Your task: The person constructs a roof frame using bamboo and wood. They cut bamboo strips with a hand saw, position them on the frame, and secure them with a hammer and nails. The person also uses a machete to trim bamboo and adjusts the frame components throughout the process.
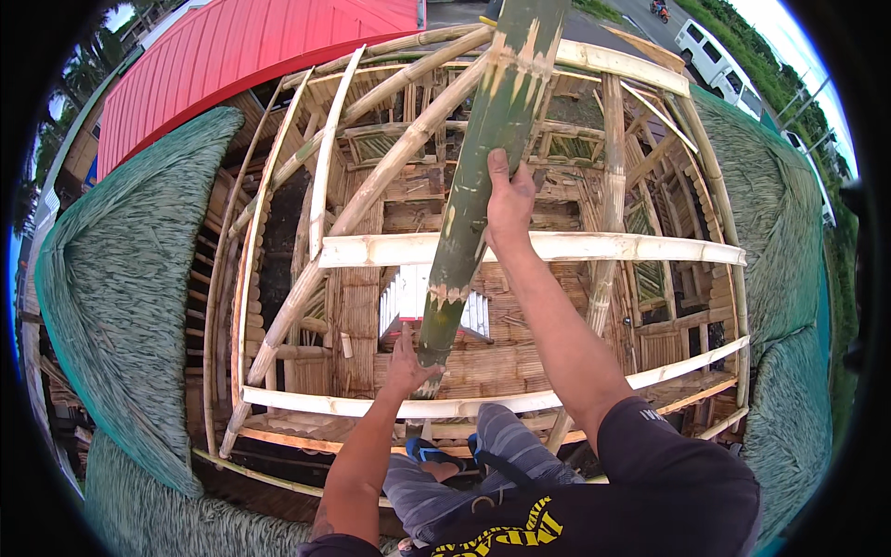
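Note:
A thick green bamboo pole [464,213] with pale scraped rings at its joints slants from the top edge down towards me. My right hand [510,204] is closed around its right side at mid-length, thumb laid on top. Near the pole's lower end, my left hand [406,367] has its fingers stretched out and its thumb against the pole. Beneath the pole, a pale split-bamboo strip [362,250] runs across the roof frame. A second pale strip [316,402] crosses closer to me, just below my left hand.
Round bamboo rafters [390,195] form an open roof frame, with a bamboo-slat floor [520,343] below. My sandalled foot [429,453] is by the near strip. Thatched roofs [130,278] flank both sides; a red metal roof [251,65] and white vans [710,51] lie beyond.

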Tool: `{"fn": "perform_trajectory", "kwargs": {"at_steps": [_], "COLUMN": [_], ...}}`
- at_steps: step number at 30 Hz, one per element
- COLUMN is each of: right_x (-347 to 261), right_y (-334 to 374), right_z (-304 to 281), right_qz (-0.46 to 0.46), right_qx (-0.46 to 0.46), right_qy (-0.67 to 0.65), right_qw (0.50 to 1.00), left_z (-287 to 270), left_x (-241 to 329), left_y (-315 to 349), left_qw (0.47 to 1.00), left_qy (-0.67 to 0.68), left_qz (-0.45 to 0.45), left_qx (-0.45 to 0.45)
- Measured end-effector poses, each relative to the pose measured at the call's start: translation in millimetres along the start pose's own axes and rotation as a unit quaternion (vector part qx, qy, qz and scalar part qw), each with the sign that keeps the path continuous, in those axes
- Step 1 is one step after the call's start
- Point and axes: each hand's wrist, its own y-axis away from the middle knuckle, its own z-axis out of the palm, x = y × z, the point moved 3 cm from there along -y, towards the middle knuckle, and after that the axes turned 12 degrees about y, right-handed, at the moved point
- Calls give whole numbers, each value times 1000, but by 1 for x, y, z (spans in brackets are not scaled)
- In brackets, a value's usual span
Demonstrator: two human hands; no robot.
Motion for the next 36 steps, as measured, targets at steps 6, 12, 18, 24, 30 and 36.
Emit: {"fn": "perform_trajectory", "kwargs": {"at_steps": [6,12,18,24,30,36], "right_x": [-118,29,-16,-139,-168,-62], "right_y": [-59,110,-9,-104,-131,-50], "right_z": [-80,-137,-177,-199,-217,-226], "right_qz": [-68,126,-64,-44,-67,57], "right_qx": [-72,39,125,122,130,174], "right_qy": [14,187,-44,-133,-136,-179], "right_qw": [995,973,989,983,980,967], "left_z": [35,-23,-13,-1,-95,-158], "left_x": [120,336,266,171,233,204], "left_y": [-66,-126,-64,-13,-22,0], "left_qw": [986,932,958,980,929,892], "left_qy": [148,164,183,104,-37,-213], "left_qz": [72,320,209,139,240,271], "left_qx": [-1,-50,-75,92,280,292]}}
